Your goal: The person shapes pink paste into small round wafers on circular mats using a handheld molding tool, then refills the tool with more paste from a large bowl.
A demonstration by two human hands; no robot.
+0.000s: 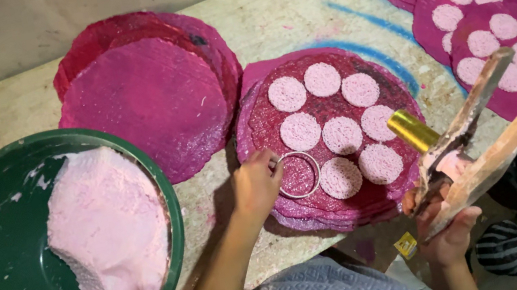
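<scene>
My left hand (255,182) pinches a thin metal ring (298,175) and holds it flat on the top magenta round mat (331,132) of a stack. Several pale pink discs of paste lie on that mat around the ring; the ring's inside looks bare. My right hand (447,225) grips two flat wooden sticks (499,145) smeared with pink paste, together with a gold cylinder (412,130), held over the mat's right edge.
A green basin (169,210) at the left holds a mound of pink paste (106,225) and a stick. Bare magenta mats (144,101) are stacked behind it. More mats with pink discs (475,8) lie at the far right. A worn table (292,12) carries everything.
</scene>
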